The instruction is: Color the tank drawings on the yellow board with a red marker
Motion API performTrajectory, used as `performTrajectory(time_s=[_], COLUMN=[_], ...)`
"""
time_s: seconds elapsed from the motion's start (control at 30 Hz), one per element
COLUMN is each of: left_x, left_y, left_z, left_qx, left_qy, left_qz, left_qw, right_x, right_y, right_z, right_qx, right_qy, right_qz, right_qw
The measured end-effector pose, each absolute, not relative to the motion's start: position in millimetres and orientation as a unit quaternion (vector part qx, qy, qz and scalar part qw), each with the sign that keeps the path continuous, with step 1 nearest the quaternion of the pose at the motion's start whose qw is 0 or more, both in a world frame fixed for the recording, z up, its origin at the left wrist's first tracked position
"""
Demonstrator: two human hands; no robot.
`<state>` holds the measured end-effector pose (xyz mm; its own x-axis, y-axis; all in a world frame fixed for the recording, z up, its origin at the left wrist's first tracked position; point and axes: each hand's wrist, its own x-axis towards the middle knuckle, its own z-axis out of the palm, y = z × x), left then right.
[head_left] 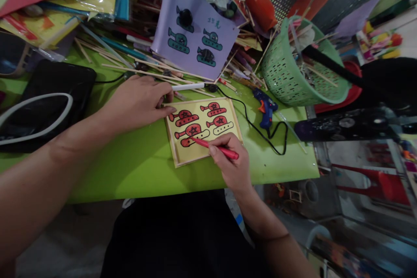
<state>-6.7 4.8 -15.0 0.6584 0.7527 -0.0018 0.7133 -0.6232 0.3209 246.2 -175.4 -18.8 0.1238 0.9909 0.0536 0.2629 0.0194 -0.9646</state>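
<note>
My right hand (233, 160) grips a red marker (224, 151), its tip resting on the lower-left tank drawing of a yellow card (195, 154). The card has a thin light wooden-looking frame and tank-like drawings outlined in black. Red fills most of them; the lower-right one has an uncoloured track, and the lower-left track is partly red. My left hand (145, 100) lies at the card's upper-left corner, its thumb on the edge and its other fingers curled, partly hidden. A white pen (189, 87) lies against its index finger.
A purple sheet (195, 21) with green tank drawings leans behind the card among scattered wooden sticks (130, 68). To the right are a blue glue gun (266, 108) with a cord and a green basket (302, 69). A black device (58, 84) lies left on the green table (130, 178).
</note>
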Motion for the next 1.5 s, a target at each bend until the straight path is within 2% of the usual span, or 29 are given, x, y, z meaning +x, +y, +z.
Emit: performTrajectory(time_s=[1.5], left_x=[-5.3], left_y=[9.3], left_z=[-15.0], left_qx=[0.887], left_qy=[0.430], left_qz=[0.033], left_qw=[0.163], right_x=[249.6], right_y=[-171.1], right_z=[-15.7], right_qx=[-0.631], right_qy=[-0.508], right_qz=[0.313], right_qw=[0.496])
